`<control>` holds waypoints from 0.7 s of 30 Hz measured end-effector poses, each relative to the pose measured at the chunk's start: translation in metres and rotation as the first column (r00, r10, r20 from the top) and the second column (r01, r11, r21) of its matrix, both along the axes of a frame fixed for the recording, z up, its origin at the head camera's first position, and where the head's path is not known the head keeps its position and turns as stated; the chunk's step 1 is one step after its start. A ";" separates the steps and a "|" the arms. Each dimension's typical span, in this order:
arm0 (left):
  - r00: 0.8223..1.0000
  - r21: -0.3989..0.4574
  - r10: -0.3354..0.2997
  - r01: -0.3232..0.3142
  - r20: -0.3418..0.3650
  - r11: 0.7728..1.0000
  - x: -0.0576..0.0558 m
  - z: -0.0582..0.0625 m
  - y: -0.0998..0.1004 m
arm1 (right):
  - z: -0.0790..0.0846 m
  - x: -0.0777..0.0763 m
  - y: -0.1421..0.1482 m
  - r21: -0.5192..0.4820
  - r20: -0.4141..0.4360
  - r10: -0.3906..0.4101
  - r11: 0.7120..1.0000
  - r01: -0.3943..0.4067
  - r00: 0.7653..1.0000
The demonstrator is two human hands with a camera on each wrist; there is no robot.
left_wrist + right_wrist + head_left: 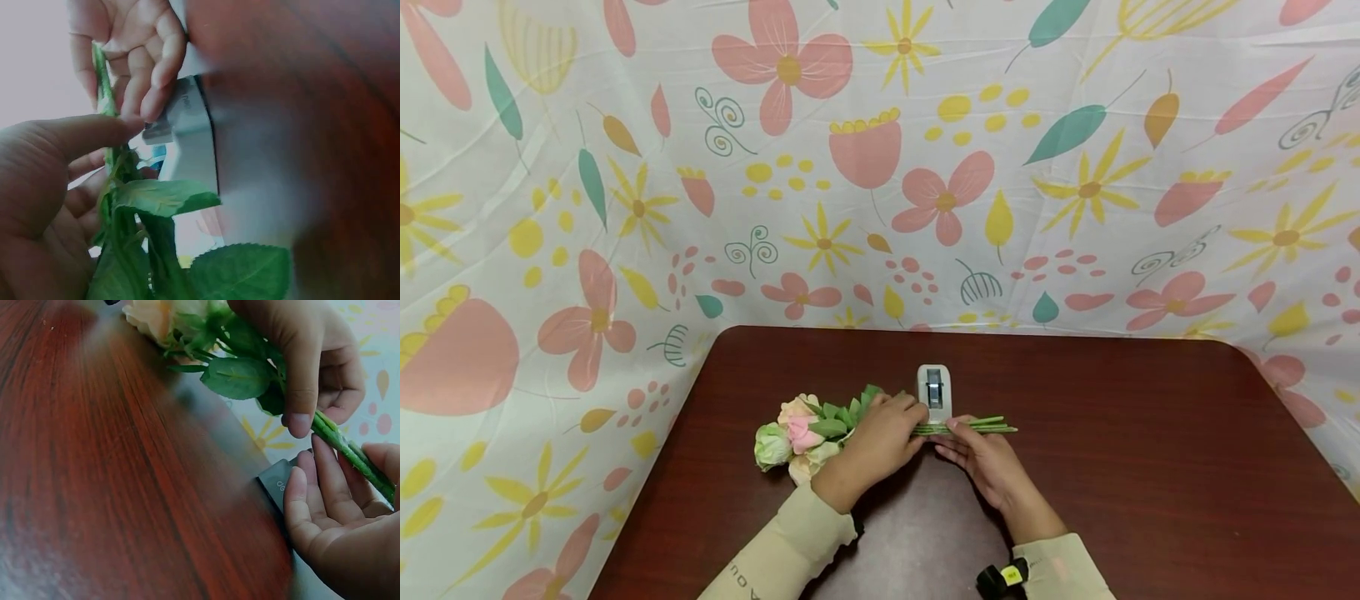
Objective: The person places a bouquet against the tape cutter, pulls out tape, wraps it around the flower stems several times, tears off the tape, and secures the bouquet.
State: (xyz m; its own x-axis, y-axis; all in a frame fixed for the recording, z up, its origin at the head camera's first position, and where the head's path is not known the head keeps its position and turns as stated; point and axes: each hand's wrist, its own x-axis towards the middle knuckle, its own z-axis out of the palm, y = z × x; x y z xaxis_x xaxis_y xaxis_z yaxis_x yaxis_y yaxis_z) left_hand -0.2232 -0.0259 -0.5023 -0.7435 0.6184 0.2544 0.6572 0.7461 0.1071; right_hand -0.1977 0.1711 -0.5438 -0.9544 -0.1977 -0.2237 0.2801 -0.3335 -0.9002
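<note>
A bunch of artificial flowers [802, 433], with pink, cream and pale green blooms, lies sideways with its heads to the left. My left hand [883, 433] grips the green stems just below the leaves [237, 378], thumb on one side and fingers curled round the other. Farther along, my right hand [988, 467] holds the bare stem ends [996, 423] between its thumb and fingers, palm turned up. A shiny clear patch, like tape, shows on the stems between the hands in the right wrist view. Right behind the stems stands a white tape dispenser [945, 387] with a grey front.
The dark reddish-brown table [1150, 467] has rounded far corners. A white curtain with a flower print [880, 200] hangs behind it and along its left side. A dark band with a yellow label [1011, 575] sits at the right wrist.
</note>
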 end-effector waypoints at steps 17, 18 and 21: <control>0.994 0.014 -0.059 0.058 0.092 0.998 -0.001 0.008 -0.002 | 0.008 0.001 0.023 0.144 -0.023 0.184 0.973 -0.179 0.983; 0.994 0.015 -0.061 0.060 0.090 0.998 -0.001 0.008 -0.003 | 0.010 0.001 0.028 0.165 -0.025 0.198 0.968 -0.191 0.980; 0.995 0.016 -0.063 0.062 0.083 0.998 -0.002 0.008 -0.004 | 0.016 -0.002 0.042 0.219 -0.041 0.205 0.957 -0.191 0.978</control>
